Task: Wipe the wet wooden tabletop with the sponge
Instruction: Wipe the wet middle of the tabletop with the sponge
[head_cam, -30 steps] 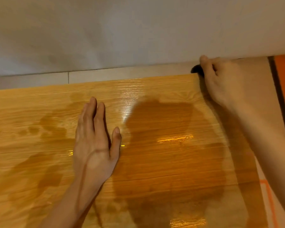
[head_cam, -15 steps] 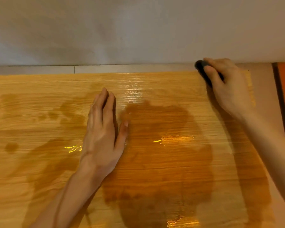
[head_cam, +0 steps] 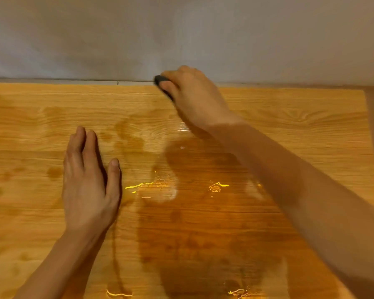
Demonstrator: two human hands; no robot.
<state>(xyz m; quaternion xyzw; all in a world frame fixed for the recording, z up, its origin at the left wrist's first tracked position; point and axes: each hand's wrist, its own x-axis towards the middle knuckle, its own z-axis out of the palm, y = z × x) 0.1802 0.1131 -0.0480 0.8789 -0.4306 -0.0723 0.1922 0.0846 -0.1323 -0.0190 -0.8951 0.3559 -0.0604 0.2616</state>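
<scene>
The wooden tabletop fills the view, with a dark wet patch in its middle and shiny streaks of water. My right hand presses a dark sponge flat on the table's far edge, close against the wall; most of the sponge is hidden under the fingers. My left hand lies flat on the wood to the left of the wet patch, fingers together, holding nothing.
A pale grey wall runs along the table's far edge. The table's right edge shows at the right, with floor beyond it. Small damp spots dot the left part of the wood.
My right hand has slid the sponge leftward along the far edge, from the right corner towards the middle. The left hand stays flat on the table. The view has shifted right.
</scene>
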